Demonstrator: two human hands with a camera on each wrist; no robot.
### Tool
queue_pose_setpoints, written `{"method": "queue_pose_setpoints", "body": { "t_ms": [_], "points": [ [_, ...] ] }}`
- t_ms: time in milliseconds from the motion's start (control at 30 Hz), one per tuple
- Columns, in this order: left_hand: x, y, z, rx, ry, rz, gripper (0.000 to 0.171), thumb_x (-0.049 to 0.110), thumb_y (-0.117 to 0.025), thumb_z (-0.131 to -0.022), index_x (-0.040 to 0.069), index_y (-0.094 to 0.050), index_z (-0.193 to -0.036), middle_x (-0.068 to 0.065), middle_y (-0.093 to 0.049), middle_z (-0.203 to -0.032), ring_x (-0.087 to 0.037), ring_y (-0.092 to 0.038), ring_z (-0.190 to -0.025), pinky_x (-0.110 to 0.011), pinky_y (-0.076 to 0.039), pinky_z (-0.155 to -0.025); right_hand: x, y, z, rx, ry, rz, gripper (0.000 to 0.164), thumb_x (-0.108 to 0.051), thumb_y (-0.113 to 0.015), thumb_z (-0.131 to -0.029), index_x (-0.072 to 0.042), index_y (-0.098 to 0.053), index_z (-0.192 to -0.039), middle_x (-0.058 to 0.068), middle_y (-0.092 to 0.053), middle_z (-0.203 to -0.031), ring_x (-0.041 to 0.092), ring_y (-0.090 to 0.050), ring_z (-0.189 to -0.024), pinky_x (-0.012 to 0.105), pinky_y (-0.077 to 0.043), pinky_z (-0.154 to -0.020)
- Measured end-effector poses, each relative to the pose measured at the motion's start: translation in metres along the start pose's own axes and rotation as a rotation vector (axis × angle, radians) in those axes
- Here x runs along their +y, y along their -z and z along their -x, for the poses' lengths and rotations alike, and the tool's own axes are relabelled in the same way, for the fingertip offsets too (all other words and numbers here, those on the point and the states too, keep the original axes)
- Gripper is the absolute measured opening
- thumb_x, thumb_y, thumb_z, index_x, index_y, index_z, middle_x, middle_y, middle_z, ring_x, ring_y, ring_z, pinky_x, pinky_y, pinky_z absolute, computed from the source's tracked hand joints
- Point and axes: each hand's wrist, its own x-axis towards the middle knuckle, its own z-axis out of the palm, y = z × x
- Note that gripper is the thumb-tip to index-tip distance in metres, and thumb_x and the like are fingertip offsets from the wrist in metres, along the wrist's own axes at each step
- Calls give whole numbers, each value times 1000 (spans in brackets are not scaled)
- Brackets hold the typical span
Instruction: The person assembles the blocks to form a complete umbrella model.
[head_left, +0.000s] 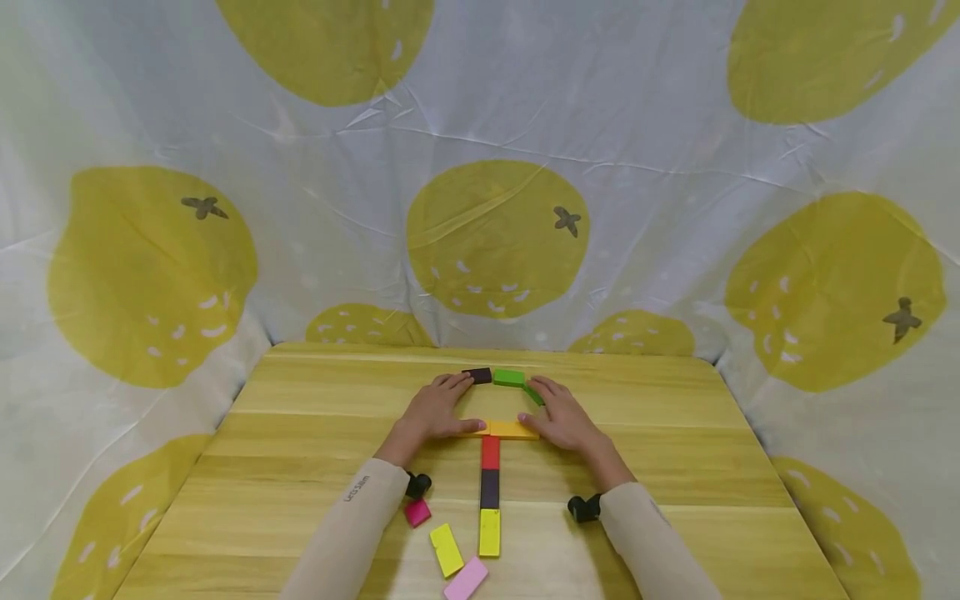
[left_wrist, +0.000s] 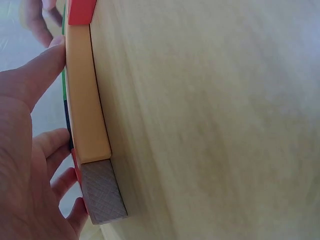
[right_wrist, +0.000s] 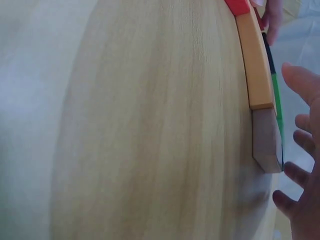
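Observation:
On the table, blocks form a curved outline over an orange bar with a stem below. My left hand (head_left: pixel 437 410) spans the left side, its fingertips at the black block (head_left: pixel 480 376) and its thumb at the orange blocks (head_left: pixel 513 430). A dark grey-brown block (left_wrist: pixel 102 195) lies at the bar's end in the left wrist view. My right hand (head_left: pixel 564 419) has its fingers at the slanted green block (head_left: pixel 534 394) and its thumb over the bar's right end. Another green block (head_left: pixel 509 378) tops the curve. Beneath the bar run a red block (head_left: pixel 491 452), a dark block (head_left: pixel 490 489) and a yellow block (head_left: pixel 490 533).
Loose near the left forearm are a magenta block (head_left: pixel 417 512), a second yellow block (head_left: pixel 447 551) and a pink block (head_left: pixel 466 578). Behind the wooden table (head_left: pixel 300 392) hangs a lemon-print cloth (head_left: pixel 645 233). Both wrists carry black cameras.

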Motion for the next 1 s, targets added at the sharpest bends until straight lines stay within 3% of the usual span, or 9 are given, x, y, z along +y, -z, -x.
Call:
{"method": "queue_pose_setpoints", "body": {
  "t_ms": [333,500,767,1000],
  "points": [
    [2,-1,2,-25,13,2,99,75,-60,-87,14,-37,-161,-9,-37,-166,-37,-35,-151,-56,-38,-119,-12,-3,-13,12,42,115,71,-52,-58,-100,-13,-43,-158,8,-39,-164,35,-34,-152,58,-29,-123],
    [3,0,1,8,6,17,98,74,-62,-87,13,-39,-160,-10,-38,-165,-37,-36,-151,-56,-38,-120,-17,-6,-17,27,55,123,68,-49,-58,-101,-11,-46,-156,9,-40,-163,36,-34,-151,58,-30,-123],
    [3,1,1,4,11,14,98,74,-61,-88,13,-39,-160,-10,-38,-165,-37,-35,-152,-55,-37,-121,-20,-12,-19,15,49,156,66,-46,-59,-101,-10,-47,-155,8,-43,-162,38,-34,-152,57,-31,-123],
    [3,1,0,12,0,21,98,73,-62,-87,12,-39,-160,-10,-39,-165,-38,-36,-151,-56,-38,-119,-21,-15,-18,52,64,157,65,-44,-58,-101,-7,-48,-153,12,-46,-159,41,-36,-148,64,-35,-117]
  ]
}}
